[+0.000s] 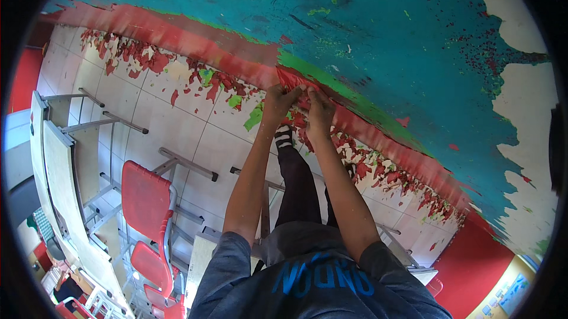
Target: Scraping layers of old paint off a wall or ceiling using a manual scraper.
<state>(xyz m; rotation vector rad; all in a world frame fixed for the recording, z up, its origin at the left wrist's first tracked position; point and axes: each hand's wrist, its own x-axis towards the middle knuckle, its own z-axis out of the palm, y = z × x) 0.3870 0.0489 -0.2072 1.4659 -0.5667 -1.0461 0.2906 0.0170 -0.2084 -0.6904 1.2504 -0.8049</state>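
Note:
A wall (384, 41) covered in blue-green paint fills the top of the view, with a band of red paint (225, 53) along its lower part. A loose red flap of peeling paint (289, 78) sticks out where the red meets a green strip (331, 85). My left hand (278, 104) pinches this flap, thumb and fingers pressed together. Close beside it on the right, my right hand (320, 109) has its fingertips closed on the same flap. The fingers partly cover the paint's edge.
Red, green and cream paint flakes (207, 79) litter the tiled floor (177, 115) along the wall's foot. Red chairs (145, 201) and pale desks (59, 177) with metal legs stand at the left. A person (68, 289) is visible at the lower left. Bare pale patches (526, 106) show on the wall at right.

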